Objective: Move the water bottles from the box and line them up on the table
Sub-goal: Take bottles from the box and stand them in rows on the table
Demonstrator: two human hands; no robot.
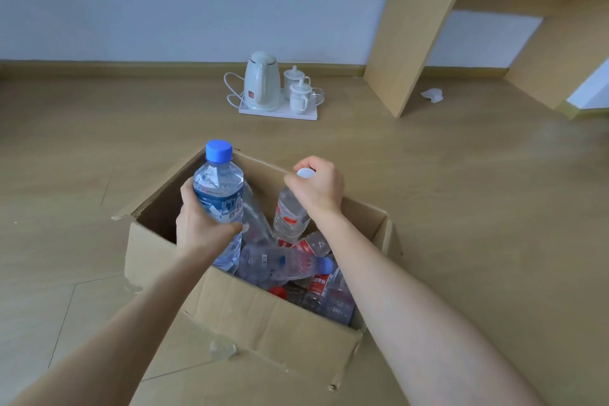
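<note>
Bottles fill both grips: the left grip (201, 224) wraps the blue-capped bottle (218, 186) round its blue label, and the right grip (318, 189) clasps the red-labelled bottle (290, 216) at its white cap, both bottles partly inside the box (230, 316). Next, likely, lift them clear to a counter not in view. Label print is too small to read.

Right hand (316, 186) covers the neck and shoulder of the red-labelled bottle (290, 217); only part of its white cap (304, 172) shows. Left hand (201, 224) hides part of the label and lower body of the blue-capped bottle (219, 188). Bottles (283, 264) lower in the cardboard box (230, 303) overlap: count not determinable, label print illegible. Left forearm (115, 333), right forearm (412, 306) and the box's near flap (257, 369) are cut off by the bottom edge. Wooden furniture (405, 43) is cut off at top and right. Crumpled white scrap (431, 95): too small to identify.
</note>
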